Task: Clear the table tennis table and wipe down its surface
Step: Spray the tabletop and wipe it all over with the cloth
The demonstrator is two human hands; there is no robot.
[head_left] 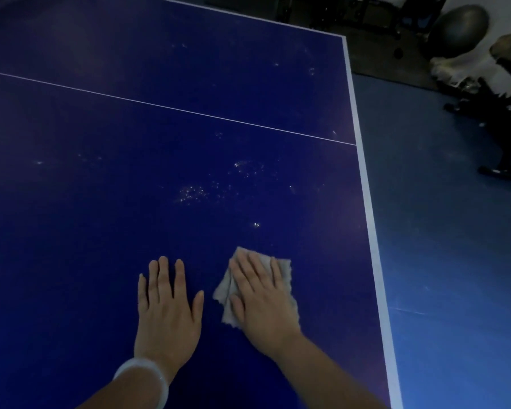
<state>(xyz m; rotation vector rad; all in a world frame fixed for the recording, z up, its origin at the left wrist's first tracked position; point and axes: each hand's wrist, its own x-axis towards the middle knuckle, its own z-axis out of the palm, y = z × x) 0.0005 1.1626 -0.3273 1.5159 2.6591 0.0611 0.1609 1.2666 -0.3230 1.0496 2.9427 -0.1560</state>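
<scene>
Pressing a cloth flat to the blue surface, the right hand has straight, slightly spread fingers; pale specks lie ahead and left of them, nearer this hand than the left hand, which rests flat and spread, holding nothing. Dim light blurs the specks, and the hand hides most of the cloth.

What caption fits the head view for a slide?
Right hand presses a grey cloth on the blue table; left hand flat beside.
</scene>
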